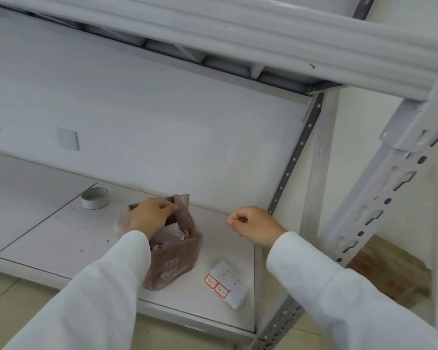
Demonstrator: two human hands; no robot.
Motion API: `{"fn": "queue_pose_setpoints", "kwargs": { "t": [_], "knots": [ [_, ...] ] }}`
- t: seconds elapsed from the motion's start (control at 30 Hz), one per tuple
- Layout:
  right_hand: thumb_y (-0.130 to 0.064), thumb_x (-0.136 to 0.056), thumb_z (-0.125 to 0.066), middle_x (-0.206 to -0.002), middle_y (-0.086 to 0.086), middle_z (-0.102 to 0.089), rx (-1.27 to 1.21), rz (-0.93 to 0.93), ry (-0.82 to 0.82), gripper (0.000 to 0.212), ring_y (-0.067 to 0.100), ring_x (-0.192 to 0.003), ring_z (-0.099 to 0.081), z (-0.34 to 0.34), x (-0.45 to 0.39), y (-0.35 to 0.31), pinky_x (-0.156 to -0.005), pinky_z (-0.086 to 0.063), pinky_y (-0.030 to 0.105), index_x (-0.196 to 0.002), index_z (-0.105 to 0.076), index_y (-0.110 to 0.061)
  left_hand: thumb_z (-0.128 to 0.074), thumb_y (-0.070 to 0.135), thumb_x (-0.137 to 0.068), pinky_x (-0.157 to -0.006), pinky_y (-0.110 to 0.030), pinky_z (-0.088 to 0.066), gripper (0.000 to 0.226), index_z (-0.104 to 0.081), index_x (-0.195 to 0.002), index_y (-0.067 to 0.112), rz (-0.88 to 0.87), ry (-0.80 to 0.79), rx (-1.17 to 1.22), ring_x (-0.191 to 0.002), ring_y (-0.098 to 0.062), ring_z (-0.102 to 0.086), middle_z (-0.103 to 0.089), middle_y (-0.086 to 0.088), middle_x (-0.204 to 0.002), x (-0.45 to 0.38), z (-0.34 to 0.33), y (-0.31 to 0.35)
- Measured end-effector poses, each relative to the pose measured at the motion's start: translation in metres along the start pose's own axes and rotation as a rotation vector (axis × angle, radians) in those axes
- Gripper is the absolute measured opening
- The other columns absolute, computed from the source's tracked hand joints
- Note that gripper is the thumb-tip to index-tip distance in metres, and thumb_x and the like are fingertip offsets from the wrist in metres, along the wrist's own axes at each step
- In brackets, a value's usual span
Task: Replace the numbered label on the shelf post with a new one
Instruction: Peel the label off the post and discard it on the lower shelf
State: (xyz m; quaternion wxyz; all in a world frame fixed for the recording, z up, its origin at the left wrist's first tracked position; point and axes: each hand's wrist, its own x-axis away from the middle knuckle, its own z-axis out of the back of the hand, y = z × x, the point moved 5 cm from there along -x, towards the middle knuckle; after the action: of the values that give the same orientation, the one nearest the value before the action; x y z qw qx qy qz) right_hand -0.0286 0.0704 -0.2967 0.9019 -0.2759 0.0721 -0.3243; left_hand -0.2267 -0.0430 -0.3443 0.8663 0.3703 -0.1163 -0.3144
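Observation:
A sheet of labels (229,284) lies on the white shelf (61,236) near its right front corner; two red-bordered labels marked 4-2 and 4-1 sit at its left edge. My left hand (151,214) rests on the rim of a small cardboard box lined with a pink plastic bag (177,261), fingers curled over the bag's edge. My right hand (253,227) hovers to the right of the box with thumb and forefinger pinched together; whether anything is between them I cannot tell. The perforated shelf post (379,193) rises at the right. No label shows on it.
A roll of white tape (94,198) stands on the shelf behind and left of the box. An upper shelf beam (238,29) hangs overhead. A rear post (295,152) runs up the back corner. A wooden pallet (395,271) lies on the floor at right.

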Motion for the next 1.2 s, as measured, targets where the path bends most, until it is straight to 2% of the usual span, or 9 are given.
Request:
{"fn": "queue_pose_setpoints", "kwargs": {
  "t": [0.13, 0.3, 0.47, 0.63, 0.7, 0.77, 0.87, 1.0, 1.2],
  "knots": [
    [-0.025, -0.089, -0.054, -0.092, -0.007, -0.066, 0.022, 0.077, 0.072, 0.017, 0.014, -0.088, -0.06, 0.028, 0.018, -0.021, -0.087, -0.049, 0.031, -0.095, -0.069, -0.02, -0.057, 0.038, -0.083, -0.077, -0.034, -0.05, 0.022, -0.069, -0.076, 0.021, -0.078, 0.025, 0.19, -0.084, -0.025, -0.064, -0.07, -0.003, -0.081, 0.002, 0.017, 0.032],
    [-0.025, -0.086, -0.06, -0.088, -0.008, -0.07, 0.009, 0.241, 0.276, 0.011, 0.007, -0.08, -0.061, 0.091, 0.065, -0.061, -0.079, -0.05, 0.024, -0.088, -0.07, -0.021, -0.05, 0.044, -0.086, -0.077, -0.039, -0.052, 0.034, -0.063, -0.06, 0.027, -0.499, 0.002, 0.23, -0.075, -0.016, -0.065, -0.07, 0.01, -0.07, 0.052, 0.035, 0.136],
    [-0.018, -0.083, -0.065, -0.072, -0.008, -0.064, 0.16, 0.457, 0.776, 0.007, 0.009, -0.066, -0.056, 0.183, 0.139, -0.082, -0.067, -0.05, 0.029, -0.079, -0.071, -0.018, -0.054, 0.037, -0.08, -0.07, -0.024, -0.048, 0.024, -0.068, -0.069, 0.02, -0.85, 0.278, 0.554, -0.073, -0.009, -0.063, -0.067, 0.016, -0.065, 0.128, 0.1, 0.223],
    [-0.02, -0.081, -0.068, -0.059, -0.008, -0.044, -0.142, 0.397, 1.287, 0.017, 0.005, -0.059, -0.045, 0.27, 0.198, -0.054, -0.062, -0.038, 0.019, -0.071, -0.062, -0.031, -0.055, 0.035, -0.079, -0.083, -0.025, -0.042, 0.025, -0.067, -0.096, 0.022, -0.999, 0.438, 0.373, -0.091, -0.009, -0.057, -0.065, 0.013, -0.09, 0.161, 0.127, 0.307],
    [-0.029, -0.079, -0.07, -0.066, -0.007, -0.046, -0.175, 0.309, 1.291, 0.012, 0.009, -0.06, -0.044, 0.287, 0.2, -0.044, -0.064, -0.039, 0.026, -0.078, -0.059, -0.034, -0.054, 0.038, -0.081, -0.088, -0.027, -0.039, 0.034, -0.066, -0.108, 0.022, -1.053, 0.459, 0.261, -0.101, -0.015, -0.057, -0.068, 0.007, -0.105, 0.167, 0.125, 0.339],
    [-0.04, -0.077, -0.071, -0.081, -0.007, -0.054, -0.144, 0.174, 1.209, 0.025, 0.01, -0.065, -0.05, 0.295, 0.194, -0.04, -0.069, -0.044, 0.028, -0.097, -0.059, -0.03, -0.049, 0.041, -0.083, -0.091, -0.029, -0.036, 0.042, -0.063, -0.117, 0.021, -1.095, 0.468, 0.134, -0.107, -0.021, -0.057, -0.069, 0.001, -0.113, 0.166, 0.116, 0.364],
    [-0.047, -0.076, -0.068, -0.099, -0.007, -0.061, -0.105, 0.083, 1.118, 0.044, 0.01, -0.08, -0.058, 0.3, 0.187, -0.045, -0.082, -0.049, 0.032, -0.112, -0.059, -0.024, -0.032, 0.044, -0.081, -0.085, -0.031, -0.033, 0.05, -0.066, -0.112, 0.025, -1.119, 0.51, -0.088, -0.096, -0.023, -0.062, -0.073, -0.001, -0.101, 0.161, 0.096, 0.381],
    [-0.041, -0.077, -0.068, -0.089, -0.01, -0.069, -0.108, 0.089, 1.061, 0.026, 0.009, -0.085, -0.063, 0.303, 0.183, -0.054, -0.082, -0.051, 0.03, -0.094, -0.067, -0.022, -0.019, 0.043, -0.078, -0.074, -0.026, -0.023, 0.056, -0.07, -0.089, 0.024, -1.123, 0.586, -0.082, -0.077, -0.02, -0.059, -0.073, 0.004, -0.08, 0.158, 0.09, 0.379],
    [-0.034, -0.078, -0.069, -0.078, -0.009, -0.071, -0.116, 0.097, 1.057, 0.016, 0.007, -0.078, -0.066, 0.304, 0.185, -0.059, -0.07, -0.05, 0.022, -0.084, -0.07, -0.02, -0.023, 0.038, -0.081, -0.072, -0.025, -0.022, 0.049, -0.069, -0.088, 0.024, -1.105, 0.548, -0.069, -0.073, -0.018, -0.054, -0.069, 0.004, -0.072, 0.156, 0.09, 0.38]
  ]
}}
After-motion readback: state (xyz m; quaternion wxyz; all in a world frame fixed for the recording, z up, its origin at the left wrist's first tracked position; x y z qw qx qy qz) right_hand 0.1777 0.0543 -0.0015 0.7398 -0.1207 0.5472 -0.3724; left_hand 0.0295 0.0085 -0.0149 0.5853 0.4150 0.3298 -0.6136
